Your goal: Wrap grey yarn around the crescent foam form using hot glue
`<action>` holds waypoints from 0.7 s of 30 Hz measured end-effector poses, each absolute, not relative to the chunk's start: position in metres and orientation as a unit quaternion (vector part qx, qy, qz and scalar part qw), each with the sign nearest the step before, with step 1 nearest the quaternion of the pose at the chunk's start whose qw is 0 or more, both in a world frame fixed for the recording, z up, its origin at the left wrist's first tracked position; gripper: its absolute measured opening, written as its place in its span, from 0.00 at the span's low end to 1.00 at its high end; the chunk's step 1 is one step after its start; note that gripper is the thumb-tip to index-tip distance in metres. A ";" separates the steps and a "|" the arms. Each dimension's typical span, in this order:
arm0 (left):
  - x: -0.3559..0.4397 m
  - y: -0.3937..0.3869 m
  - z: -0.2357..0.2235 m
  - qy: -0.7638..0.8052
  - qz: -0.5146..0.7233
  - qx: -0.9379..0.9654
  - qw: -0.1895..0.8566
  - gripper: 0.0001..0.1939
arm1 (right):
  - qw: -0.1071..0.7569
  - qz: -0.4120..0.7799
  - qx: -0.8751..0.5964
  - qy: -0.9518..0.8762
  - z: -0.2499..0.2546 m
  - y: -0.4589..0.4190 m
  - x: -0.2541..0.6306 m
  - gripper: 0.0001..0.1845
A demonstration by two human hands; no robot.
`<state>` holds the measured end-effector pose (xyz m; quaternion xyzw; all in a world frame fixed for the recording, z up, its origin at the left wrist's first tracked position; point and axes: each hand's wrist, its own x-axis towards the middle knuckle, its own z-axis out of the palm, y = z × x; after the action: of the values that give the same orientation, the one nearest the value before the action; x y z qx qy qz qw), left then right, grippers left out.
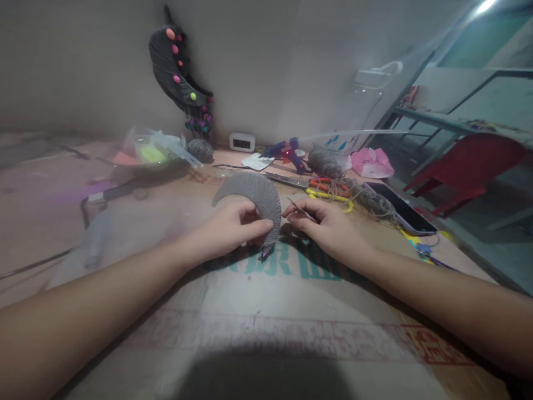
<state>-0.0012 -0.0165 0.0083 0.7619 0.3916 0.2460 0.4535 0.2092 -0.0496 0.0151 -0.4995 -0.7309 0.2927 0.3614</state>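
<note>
A crescent moon wrapped in grey yarn (266, 197) is pinched in my left hand (233, 230), thumb on its front face near the lower end. The lower tip of the crescent shows a small dark, purplish bit. Just to the right, my right hand (328, 222) is closed on a thin pointed tool (300, 209), its tip directed up and left; whether it is tweezers I cannot make out. A small gap separates the right fingertips from the crescent's outer edge. Both hands are over the printed cardboard (258, 300).
Behind are orange- and yellow-handled scissors (328, 186), a blue glue gun (287, 154) with a red light, grey yarn (327, 161), a phone (400, 208) and a white clock (242, 142). A bowl of glue sticks (152, 158) stands left. A decorated dark crescent (170, 64) hangs on the wall.
</note>
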 end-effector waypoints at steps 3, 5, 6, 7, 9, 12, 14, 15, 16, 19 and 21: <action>0.000 -0.016 0.007 0.398 0.244 0.766 0.442 0.20 | 0.353 0.298 -0.499 -0.733 0.016 -0.050 0.206 0.09; 0.001 -0.016 0.006 0.396 0.247 0.766 0.442 0.20 | 0.341 0.301 -0.503 -0.735 0.016 -0.051 0.202 0.10; 0.001 -0.015 0.005 0.392 0.250 0.763 0.448 0.19 | 0.335 0.300 -0.505 -0.737 0.016 -0.051 0.200 0.11; 0.002 -0.015 0.004 0.389 0.252 0.760 0.456 0.18 | 0.331 0.299 -0.506 -0.738 0.016 -0.051 0.199 0.11; 0.002 -0.015 0.003 0.388 0.253 0.751 0.471 0.17 | 0.324 0.303 -0.507 -0.740 0.015 -0.051 0.196 0.11; 0.002 -0.014 0.003 0.392 0.253 0.748 0.472 0.17 | 0.313 0.323 -0.497 -0.743 0.014 -0.052 0.196 0.10; 0.002 -0.013 0.005 0.398 0.254 0.750 0.464 0.19 | 0.319 0.330 -0.484 -0.745 0.013 -0.052 0.198 0.12; 0.002 -0.013 0.006 0.402 0.254 0.750 0.460 0.19 | 0.330 0.326 -0.481 -0.744 0.012 -0.052 0.199 0.13; 0.002 -0.014 0.007 0.407 0.255 0.749 0.456 0.19 | 0.345 0.316 -0.481 -0.741 0.012 -0.050 0.201 0.14; 0.003 -0.017 0.012 0.414 0.259 0.736 0.470 0.19 | 0.380 0.264 -0.513 -0.723 0.009 -0.040 0.211 0.12; 0.004 -0.020 0.014 0.410 0.276 0.711 0.500 0.19 | 0.381 0.218 -0.534 -0.723 0.006 -0.029 0.220 0.12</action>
<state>0.0039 -0.0198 0.0137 0.7114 0.4102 0.2756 0.4997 0.2201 -0.0287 0.0061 -0.5341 -0.7225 0.2178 0.3812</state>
